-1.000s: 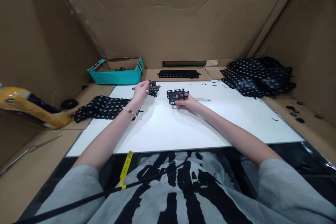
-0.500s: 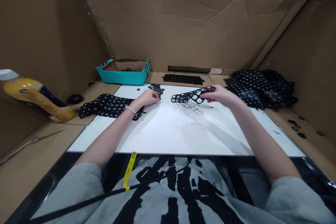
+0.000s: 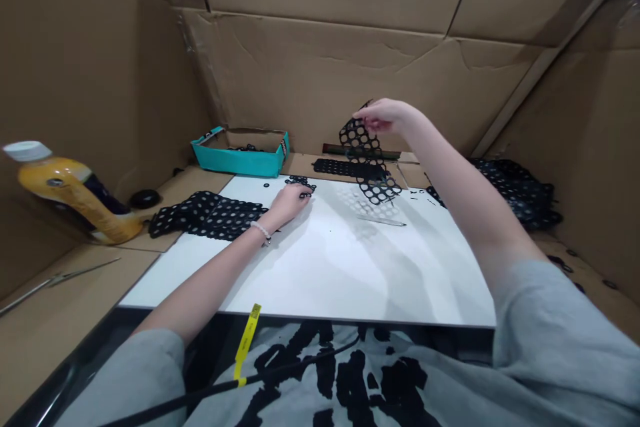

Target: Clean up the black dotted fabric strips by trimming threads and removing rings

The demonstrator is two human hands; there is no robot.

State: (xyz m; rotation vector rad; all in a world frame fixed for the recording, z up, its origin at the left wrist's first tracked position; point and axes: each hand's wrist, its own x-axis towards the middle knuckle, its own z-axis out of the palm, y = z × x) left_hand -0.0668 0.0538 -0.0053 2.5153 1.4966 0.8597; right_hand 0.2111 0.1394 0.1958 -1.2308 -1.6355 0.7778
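My right hand (image 3: 384, 116) is raised over the back of the white board (image 3: 350, 267), fingers closed on the upper end of a black perforated sheet (image 3: 369, 147). The sheet hangs at a slant with rows of round holes, its lower end above a slim pointed tool (image 3: 383, 221). At the back left of the board, my left hand (image 3: 293, 202) has its fingers pinched at a small black ring (image 3: 305, 195). Right behind those fingertips lies a pile of black rings (image 3: 299, 180). A wider black perforated sheet (image 3: 215, 215) lies beside my left wrist.
A teal box (image 3: 240, 161) with black rings inside stands at the back left. Behind the board lies another perforated strip (image 3: 327, 167); a heap of perforated sheets (image 3: 523, 193) is at right. An orange bottle (image 3: 75, 193) and tweezers (image 3: 63, 278) are at left. Cardboard walls surround everything.
My right hand has lifted the perforated sheet up and back, and it now hangs down from the fingers. My left hand has shifted slightly toward the ring pile, with a black ring at its fingertips.
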